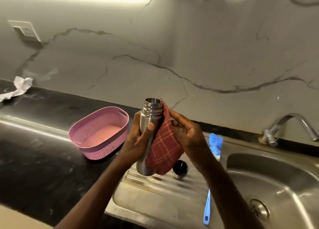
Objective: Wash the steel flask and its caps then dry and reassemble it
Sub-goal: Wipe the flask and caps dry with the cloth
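Your left hand (138, 139) holds the steel flask (148, 135) upright above the ribbed draining board (155, 190), the grip closed round its body with the thumb laid across the front; the threaded mouth is uncapped and open at the top. Your right hand (188, 133) presses a red checked cloth (164, 149) against the flask's right side, fingers curled into the fabric, which drapes from the neck down to near the base. Just below the cloth, a black cap (180, 167) sits on the draining board. A blue bottle brush (211, 177) lies along the board's right edge, beside the sink basin (276, 185), bristles toward the wall. The tap (291, 127) stands behind the basin. To the left, a pink plastic basket (101, 135) rests on the dark table (34, 159), and a crumpled white paper (17, 88) lies far left against the marble wall (172, 47).
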